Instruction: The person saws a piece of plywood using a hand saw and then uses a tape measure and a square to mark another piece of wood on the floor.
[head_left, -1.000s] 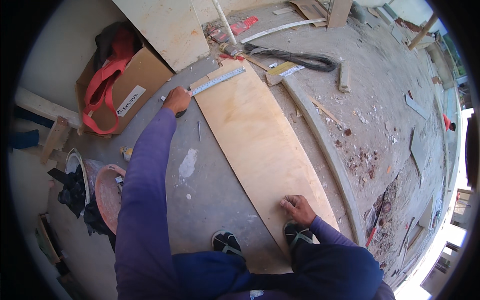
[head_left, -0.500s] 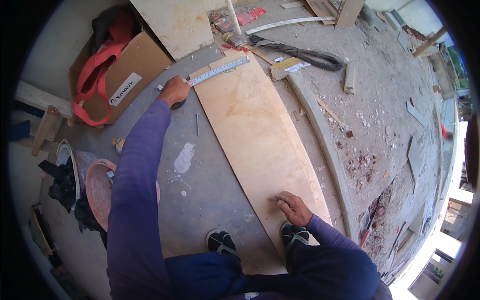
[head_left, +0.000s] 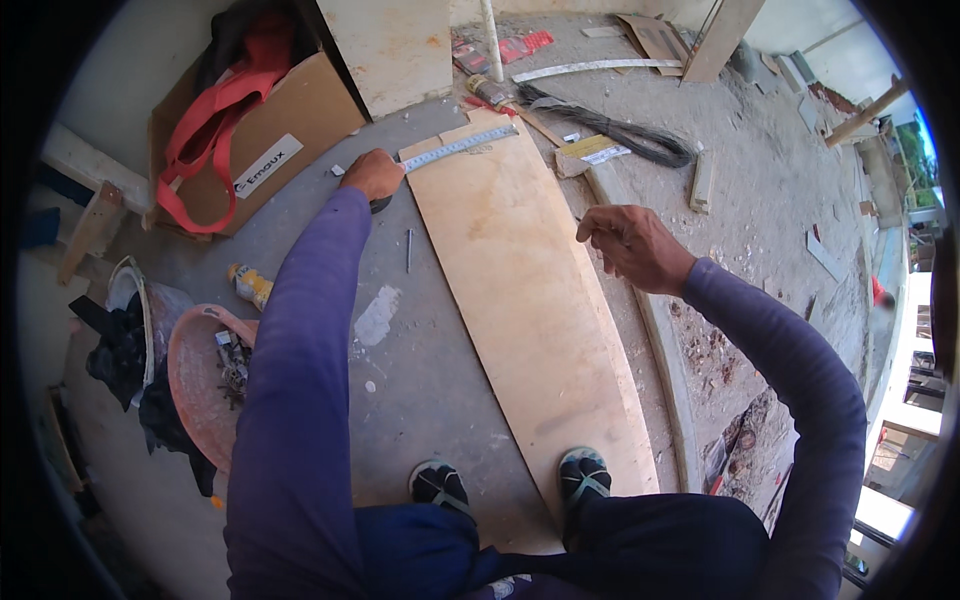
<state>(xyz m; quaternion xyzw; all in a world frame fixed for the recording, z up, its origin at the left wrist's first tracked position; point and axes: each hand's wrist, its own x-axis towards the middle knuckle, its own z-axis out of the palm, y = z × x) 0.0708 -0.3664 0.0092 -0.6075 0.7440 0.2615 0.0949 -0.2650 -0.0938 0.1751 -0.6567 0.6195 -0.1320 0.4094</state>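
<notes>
1. While the left foot (head_left: 440, 487) is kept on the grey floor (head_left: 400, 420), the right foot (head_left: 583, 475) is still set on the near end of the long wooden board (head_left: 540, 300). The board is laid flat, pointing away from the feet.
2. Half a second ago, the right hand (head_left: 640, 245) was held low, close to the right foot. Now it has been lifted much farther up, and is held around the board's right edge. The right arm is bent at the elbow, out to the side.
3. The right fingers are curled, with the thumb tucked close. A tiny dark tip is seen there, but what is held, if anything, cannot be told.
4. The left arm is still stretched out long. The left hand (head_left: 372, 177) is closed around the measuring tape (head_left: 460, 148), just off the board's left edge.
5. As before, the tape's strip is laid across the board's far end, almost to the right edge.
</notes>
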